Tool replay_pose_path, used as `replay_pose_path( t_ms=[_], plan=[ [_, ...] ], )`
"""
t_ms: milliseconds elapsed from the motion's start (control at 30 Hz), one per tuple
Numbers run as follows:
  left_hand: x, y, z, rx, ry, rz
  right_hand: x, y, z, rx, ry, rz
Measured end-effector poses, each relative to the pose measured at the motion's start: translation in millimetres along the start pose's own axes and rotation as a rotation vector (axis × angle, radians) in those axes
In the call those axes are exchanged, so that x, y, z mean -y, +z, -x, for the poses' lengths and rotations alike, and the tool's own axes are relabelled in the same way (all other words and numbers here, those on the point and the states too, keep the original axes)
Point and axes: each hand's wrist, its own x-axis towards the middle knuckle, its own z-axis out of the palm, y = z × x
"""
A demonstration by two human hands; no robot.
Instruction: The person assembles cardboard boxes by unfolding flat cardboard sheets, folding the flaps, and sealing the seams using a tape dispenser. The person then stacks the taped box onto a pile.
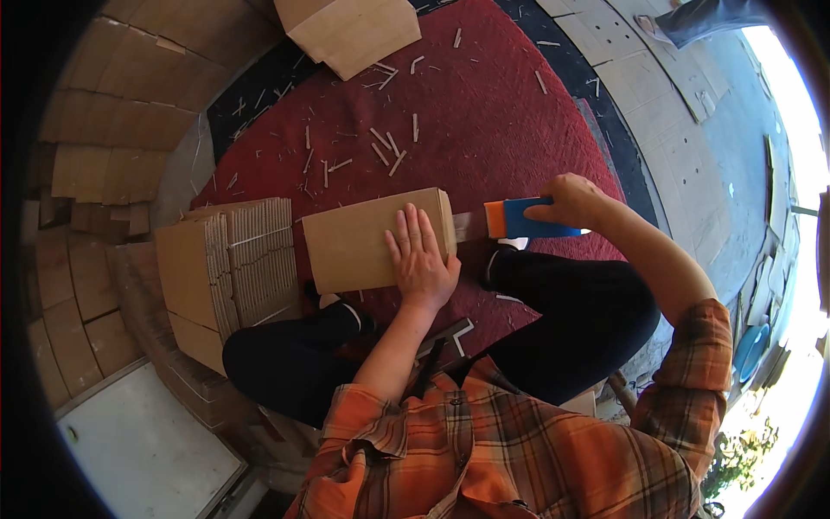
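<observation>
1. Left hand [424,258]: flat, palm down, fingers toward 12 o'clock.
2. Left forearm [393,346]: bare, angled toward 1 o'clock.
3. Right hand [572,204]: gripping, thumb toward 9 o'clock.
4. Right forearm [659,257]: bare, angled toward 10 o'clock.

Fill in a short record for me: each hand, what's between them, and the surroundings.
Left hand: left hand spread flat on a cardboard box, near its right end
Right hand: right hand gripping a blue-and-orange tool
Between: brownish strip spanning box and tool
Left of box: stack of folded cardboard
Ground: red mat strewn with thin scraps
Far side: another carton
Upper right: another person's leg
</observation>
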Motion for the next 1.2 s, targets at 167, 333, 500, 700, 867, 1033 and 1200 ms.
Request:
replay_pose_path(
  t_ms=[167,333,500,700,867,1033,1200],
  plan=[
    [-3,0,0,0.015,0.003,-0.007,21,33,-39,-0.010,-0.017,0.070],
    [-4,0,-2,0.033,0.002,-0.034,52,39,-57,0.000,0.001,0.068],
    [-2,-4,0,0.023,0.013,-0.012,89,21,-64,0.049,0.082,0.077],
    [-4,-3,-1,0.029,0.015,-0.015,62,77,-129,-0.031,0.102,0.426],
    [2,-2,1,0.018,-0.016,-0.026,50,105,-162,-0.323,0.294,-0.187],
    [-6,0,-3,0.023,-0.008,-0.003,41,192,-184,-0.351,0.307,-0.354],
    [15,-2,5,0.019,-0.053,-0.054,111,161,-148,-0.357,-0.039,-1.626]
  ],
)
